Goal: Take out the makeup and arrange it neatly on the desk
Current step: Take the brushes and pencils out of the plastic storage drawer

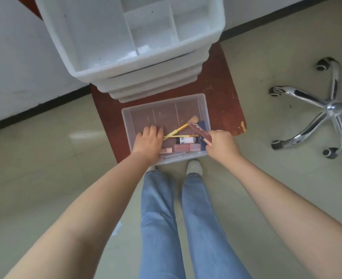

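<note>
Right hand (220,144) is gripping a slim red-brown tube (199,130), fingers curled round its near end, over the bin's (203,101) right front corner. Its long axis is slanting from that corner up toward the bin's middle, its far end hanging over the brush (183,126). Left hand (150,140) is reaching into the bin's left half, palm down; its fingers are bent over the floor of the bin, but I cannot tell whether they are pinching anything. Just right of that hand, two yellow-handled pieces, the brush and a thinner stick (181,136), are lying with their near ends pointing at it, so the left hand is the nearer one for those. Toward the bin's front wall, a black-and-white tube (188,140) is lying crosswise, and nearer still, pink compacts (186,148) and a small pink case (166,151) are lying in a row. Behind the bin, a stack of white trays (150,63) is standing on the same red-brown board (222,93). Judging by this, the tube in the right hand is ready to be lifted clear, upward and back toward the person.
</note>
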A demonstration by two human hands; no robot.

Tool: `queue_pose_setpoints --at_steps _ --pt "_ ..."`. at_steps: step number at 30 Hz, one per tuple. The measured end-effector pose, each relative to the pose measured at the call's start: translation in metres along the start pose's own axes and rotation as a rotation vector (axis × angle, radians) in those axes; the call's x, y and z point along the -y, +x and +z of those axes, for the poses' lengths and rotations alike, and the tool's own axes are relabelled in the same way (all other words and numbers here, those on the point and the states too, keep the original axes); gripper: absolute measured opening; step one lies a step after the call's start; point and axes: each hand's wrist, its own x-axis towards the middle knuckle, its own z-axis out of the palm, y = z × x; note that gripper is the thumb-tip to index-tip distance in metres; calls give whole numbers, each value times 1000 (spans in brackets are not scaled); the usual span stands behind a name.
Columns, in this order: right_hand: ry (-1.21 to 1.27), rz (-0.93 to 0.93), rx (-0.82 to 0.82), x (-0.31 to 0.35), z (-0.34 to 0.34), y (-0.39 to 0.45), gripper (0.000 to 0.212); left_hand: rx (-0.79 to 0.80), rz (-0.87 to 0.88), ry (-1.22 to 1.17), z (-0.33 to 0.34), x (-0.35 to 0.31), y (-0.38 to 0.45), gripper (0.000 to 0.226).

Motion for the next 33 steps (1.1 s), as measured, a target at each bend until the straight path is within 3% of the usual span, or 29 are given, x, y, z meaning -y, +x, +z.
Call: queue_pose_setpoints --at_steps 5,10,18,26,33 --pt "23 -41 -168 0 2 -15 11 -61 33 -42 1 -6 12 43" --pt "-105 -120 45 -9 31 -44 15 -44 -69 -86 -1 -10 22 31" --pt "149 -46 15 -17 42 -41 11 -162 -142 -458 -4 -1 7 26" --pt "243 3 -43 -26 43 -40 7 -15 75 -229 -15 -29 24 47" --pt "288 27 -99 -28 44 -37 14 -46 197 -144 -16 -52 42 56"
